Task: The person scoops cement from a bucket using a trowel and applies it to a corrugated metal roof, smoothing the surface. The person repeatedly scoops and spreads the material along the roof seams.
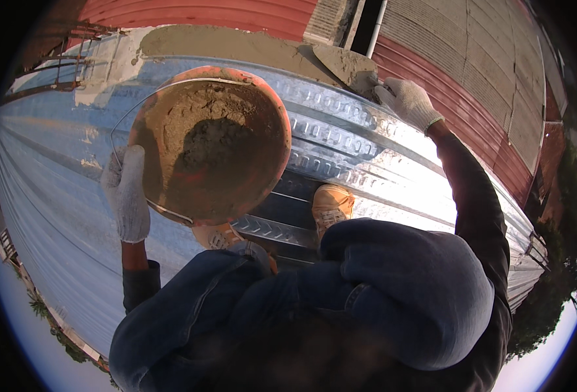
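Note:
My left hand (126, 193), in a white knit glove, grips the side of an orange bucket (279, 111) near its wire handle (113, 130). The bucket is tipped so its mouth faces me. Wet grey-brown mortar (220, 147) lies inside and coats its walls. My right hand (411, 103), also gloved, is stretched out to the far right and closed around a trowel (347, 68). Mortar smears the trowel's blade, which rests on or just above a band of wet mortar (229, 46) along the far edge. The trowel's handle is mostly hidden by my fingers.
My shoes (332, 204) stand on dark metal strips between ribbed, shiny metal sheets (393, 186). Red corrugated roofing (203, 14) and grey-brown panels (471, 46) lie beyond the mortar band. Rusty bars (56, 72) stick out at the far left.

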Demonstrator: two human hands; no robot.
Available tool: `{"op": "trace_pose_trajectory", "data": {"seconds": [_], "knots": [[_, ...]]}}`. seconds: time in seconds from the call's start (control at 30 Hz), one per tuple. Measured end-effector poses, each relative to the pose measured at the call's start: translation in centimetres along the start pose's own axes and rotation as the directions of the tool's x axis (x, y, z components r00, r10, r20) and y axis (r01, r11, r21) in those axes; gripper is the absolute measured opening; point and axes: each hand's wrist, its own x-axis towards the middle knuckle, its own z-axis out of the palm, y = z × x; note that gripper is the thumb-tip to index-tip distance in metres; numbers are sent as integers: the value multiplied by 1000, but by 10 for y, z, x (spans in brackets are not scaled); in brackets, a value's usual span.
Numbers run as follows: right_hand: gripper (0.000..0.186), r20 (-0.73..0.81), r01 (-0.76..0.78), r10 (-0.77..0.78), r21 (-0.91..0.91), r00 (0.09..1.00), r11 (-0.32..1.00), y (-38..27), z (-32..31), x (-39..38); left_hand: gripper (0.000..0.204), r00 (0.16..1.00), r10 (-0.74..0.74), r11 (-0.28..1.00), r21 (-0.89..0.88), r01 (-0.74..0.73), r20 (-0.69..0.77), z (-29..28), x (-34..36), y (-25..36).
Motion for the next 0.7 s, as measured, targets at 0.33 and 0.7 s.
{"op": "trace_pose_trajectory", "data": {"seconds": [0.33, 0.7], "knots": [[45, 64, 111, -103, -146, 993, 983, -35, -14, 42, 13, 999, 20, 995, 97, -24, 38, -1, -1, 5], [46, -52, -86, 82, -90, 995, 992, 33, -1, -29, 14, 999, -7, 999, 45, 5, 44, -10, 5, -4]]}}
